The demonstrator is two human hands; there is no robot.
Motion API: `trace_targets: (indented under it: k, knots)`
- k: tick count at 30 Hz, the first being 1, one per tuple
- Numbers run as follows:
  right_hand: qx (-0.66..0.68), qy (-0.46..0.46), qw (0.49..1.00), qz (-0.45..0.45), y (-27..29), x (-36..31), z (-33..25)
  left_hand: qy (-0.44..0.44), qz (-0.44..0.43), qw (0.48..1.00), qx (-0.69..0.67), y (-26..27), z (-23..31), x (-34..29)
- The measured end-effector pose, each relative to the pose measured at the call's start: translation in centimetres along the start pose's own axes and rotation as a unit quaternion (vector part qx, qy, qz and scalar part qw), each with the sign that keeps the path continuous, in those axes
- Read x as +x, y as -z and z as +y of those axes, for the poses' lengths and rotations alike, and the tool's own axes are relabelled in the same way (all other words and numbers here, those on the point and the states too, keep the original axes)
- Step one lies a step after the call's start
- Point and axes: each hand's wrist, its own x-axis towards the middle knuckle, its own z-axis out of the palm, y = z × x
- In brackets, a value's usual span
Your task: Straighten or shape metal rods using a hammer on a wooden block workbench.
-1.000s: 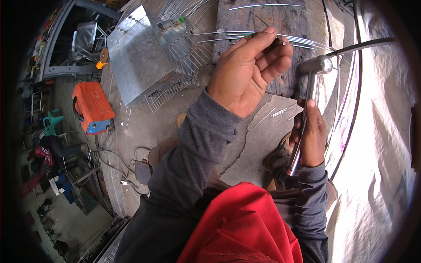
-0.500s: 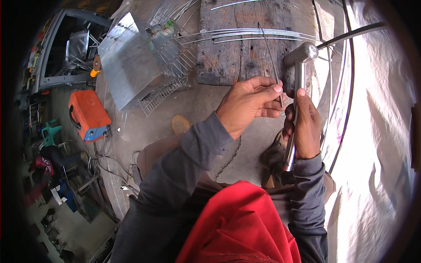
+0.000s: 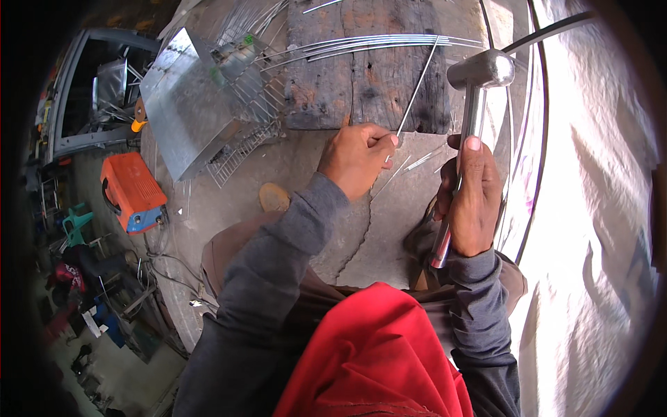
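Observation:
My left hand point(image 3: 356, 160) pinches a thin metal rod point(image 3: 419, 87) near its lower end. The rod slants up and to the right, its far part over the scorched wooden board point(image 3: 368, 94). My right hand point(image 3: 476, 194) is wrapped round the shiny handle of a metal hammer point(image 3: 481, 71), thumb along the shaft. The hammer stands head up, to the right of the board and apart from the rod. Several similar loose rods point(image 3: 389, 44) lie across the board's far part.
Bent sheet metal point(image 3: 182, 104) and a wire grid point(image 3: 233, 156) lie left of the board. An orange and blue machine with a handle point(image 3: 137, 191) stands further left, cables beside it. Short rods point(image 3: 420, 161) lie on the concrete. A white sheet point(image 3: 580, 229) and dark cables point(image 3: 545, 153) run along the right.
My left hand has moved left, away from the hammer, and carries the rod, which now leans to the right. My right hand still grips the hammer and has shifted slightly.

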Motion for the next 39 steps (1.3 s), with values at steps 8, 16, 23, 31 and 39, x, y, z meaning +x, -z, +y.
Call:
trace_targets:
  k: [8, 16, 23, 31, 39]
  knots:
    - [-0.011, 0.014, 0.999, -0.045, -0.2, -1.2, -0.1, -0.007, 0.07, 0.997, 0.031, -0.9, 0.8, -0.2]
    - [-0.053, -0.033, 0.996, -0.069, -0.8, -0.6, 2.1, -0.03, 0.089, 0.994, 0.062, -1.0, 0.4, 0.2]
    - [-0.056, 0.008, 0.997, -0.06, -0.6, -0.9, 2.2, -0.03, 0.09, 0.994, 0.054, -1.2, 0.2, 0.3]
    - [-0.058, -0.015, 0.996, -0.066, -0.6, -0.6, 2.5, -0.03, 0.091, 0.994, 0.043, -1.4, 0.1, 0.5]
    - [-0.079, -0.012, 0.994, -0.074, 0.0, 0.9, 2.2, -0.016, 0.077, 0.996, 0.051, -1.0, 0.5, 0.2]
